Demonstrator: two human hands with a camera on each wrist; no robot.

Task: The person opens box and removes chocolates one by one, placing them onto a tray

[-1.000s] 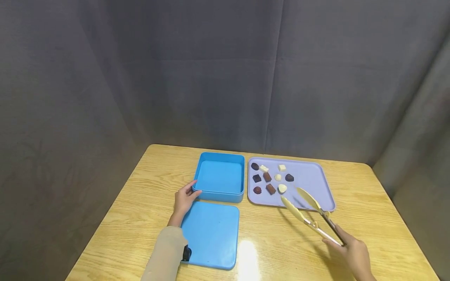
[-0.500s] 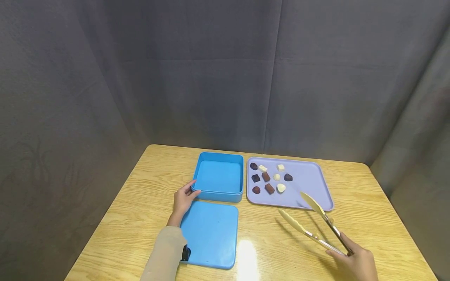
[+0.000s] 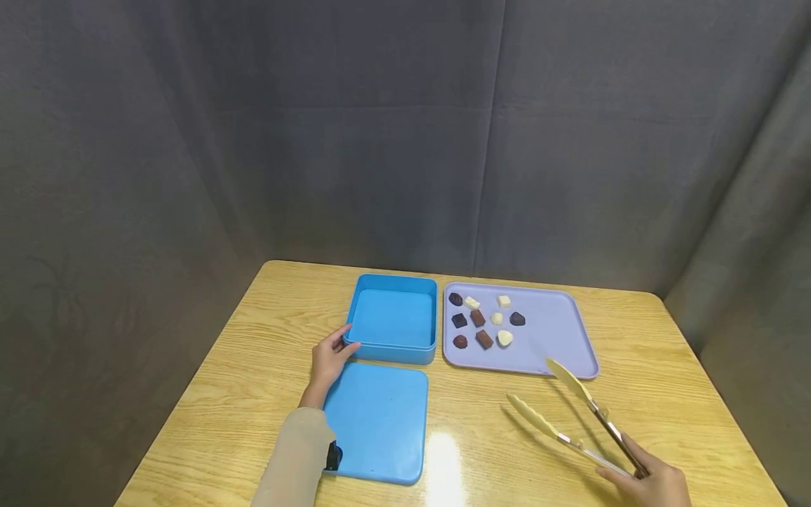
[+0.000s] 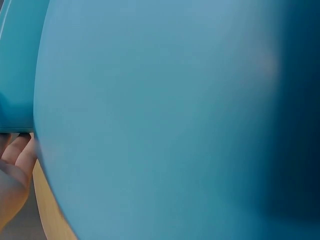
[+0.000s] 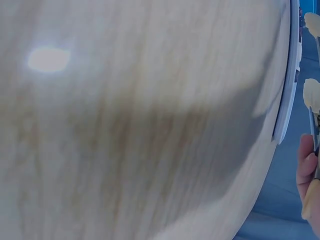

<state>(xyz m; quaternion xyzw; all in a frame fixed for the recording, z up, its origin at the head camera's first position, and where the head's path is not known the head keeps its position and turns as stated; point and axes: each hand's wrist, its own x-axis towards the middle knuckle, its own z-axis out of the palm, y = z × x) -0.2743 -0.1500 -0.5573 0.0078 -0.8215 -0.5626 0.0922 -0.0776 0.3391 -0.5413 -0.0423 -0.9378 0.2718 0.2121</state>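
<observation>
My left hand rests at the near left corner of a square blue box. Its fingers lie along the left side and the thumb at the front wall. In the left wrist view, straight fingers touch the box's outer wall; the blue lid fills most of that view. My right hand grips tongs with cream tips, spread apart with nothing between them. One tip overlaps the near edge of a lilac tray. Several dark, brown and white chocolates lie on the tray's left part.
The lid lies flat on the wooden table, in front of the box and under the left forearm. Box and tray stand side by side with a narrow gap. Grey curtains enclose the table's back and sides.
My right hand has drawn the tongs back from the tray, toward the near right, and their tips have spread wider. The left hand keeps its place at the box.
</observation>
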